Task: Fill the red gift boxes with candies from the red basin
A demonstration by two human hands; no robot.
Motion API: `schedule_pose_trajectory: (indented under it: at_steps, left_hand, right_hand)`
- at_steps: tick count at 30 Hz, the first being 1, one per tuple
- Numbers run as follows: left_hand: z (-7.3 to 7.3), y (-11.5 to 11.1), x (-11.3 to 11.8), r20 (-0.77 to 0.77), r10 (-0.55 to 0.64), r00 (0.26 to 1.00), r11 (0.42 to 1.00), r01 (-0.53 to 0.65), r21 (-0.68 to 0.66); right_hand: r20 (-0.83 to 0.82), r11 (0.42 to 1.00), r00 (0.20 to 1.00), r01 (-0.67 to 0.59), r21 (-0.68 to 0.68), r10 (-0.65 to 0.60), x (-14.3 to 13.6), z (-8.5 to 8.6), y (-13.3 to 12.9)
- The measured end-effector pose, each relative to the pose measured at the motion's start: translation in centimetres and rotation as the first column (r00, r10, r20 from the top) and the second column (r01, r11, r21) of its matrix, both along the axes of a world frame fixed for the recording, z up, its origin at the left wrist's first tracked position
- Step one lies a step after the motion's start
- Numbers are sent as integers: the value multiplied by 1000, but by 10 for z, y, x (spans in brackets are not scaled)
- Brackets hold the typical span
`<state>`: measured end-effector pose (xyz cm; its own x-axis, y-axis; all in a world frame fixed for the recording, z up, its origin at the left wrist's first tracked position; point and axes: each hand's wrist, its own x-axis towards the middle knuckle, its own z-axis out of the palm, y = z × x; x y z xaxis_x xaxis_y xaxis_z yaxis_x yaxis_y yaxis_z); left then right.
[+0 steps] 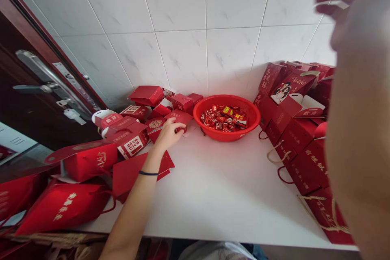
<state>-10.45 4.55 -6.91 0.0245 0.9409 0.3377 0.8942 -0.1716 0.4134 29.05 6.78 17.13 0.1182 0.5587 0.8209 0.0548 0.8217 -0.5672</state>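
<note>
My left hand (168, 135) reaches to the near edge of the box pile, fingers curled around a dark red part of a red gift box (179, 117). How much of the box it grips is partly hidden by the fingers. High at the upper right, my right hand (345, 6) is blurred and close to the camera. Its fingers are apart, with nothing seen in them. Right of my left hand stands a red plastic basket (227, 136) of small wrapped candies (224, 120).
Red gift boxes (132, 140) and red bags (65, 207) crowd the left of the white table (213, 187). Corded red boxes (300, 140) line the right side, partly behind my right forearm. A tiled wall (183, 4) rises behind; a dark door (33, 89) stands left.
</note>
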Motion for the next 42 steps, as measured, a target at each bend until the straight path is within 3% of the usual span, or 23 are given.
schedule_pose_trajectory:
  at_steps: [1, 3, 6, 10, 14, 16, 19, 21, 23, 28, 31, 33, 36, 38, 42]
  left_hand:
    - [-4, 1, 6, -67, 17, 998, 1000, -18, -18]
    - [-8, 5, 20, -185, 39, 982, 995, -55, -82]
    - [-10, 12, 36, -297, 60, 953, 980, -113, -165]
    - [-13, 22, 45, -279, 110, 954, 976, -156, -150]
    - [-18, 30, 41, -125, 147, 981, 989, -150, -12]
    - [-17, 32, 36, 79, 162, 984, 976, -171, 133]
    - [-8, 30, 26, 416, 169, 894, 895, -316, 314]
    - [4, 24, 20, 571, 168, 803, 832, -427, 356]
    - [19, 16, 16, 646, 144, 750, 826, -450, 339]
    - [59, -16, 26, 589, 28, 808, 911, -263, 316]
    - [68, -32, 46, 473, -134, 871, 988, 79, 134]
    - [63, -37, 60, 434, -281, 856, 942, 332, -43]
    - [45, -34, 75, 467, -440, 767, 775, 588, -234]
    - [33, -27, 78, 501, -472, 726, 693, 656, -299]
    - [23, -13, 71, 530, -436, 727, 648, 663, -375]
  right_hand:
    - [-79, 999, 996, 43, -23, -45, -22, -4, -1]
    - [-123, 996, 991, 45, -80, -54, -65, -29, -9]
    - [31, 967, 981, -183, -180, 191, -111, -88, -29]
    - [121, 822, 873, -386, -420, 472, -129, -156, -42]
    - [164, 759, 824, -397, -516, 542, -127, -187, -41]
    - [233, 766, 804, -369, -526, 547, -123, -192, -41]
    - [307, 787, 791, -322, -526, 529, -116, -192, -42]
    - [323, 799, 799, -297, -523, 508, -112, -190, -42]
    - [347, 815, 804, -267, -515, 483, -109, -188, -43]
    - [435, 858, 788, -218, -465, 435, -108, -183, -46]
    - [535, 851, 685, -257, -458, 495, -107, -178, -53]
    - [613, 816, 549, -280, -506, 569, -105, -174, -59]
    - [699, 782, 364, -165, -602, 615, -102, -170, -66]
    - [739, 777, 283, -38, -628, 611, -101, -171, -68]
    - [772, 763, 157, 123, -635, 616, -101, -179, -64]
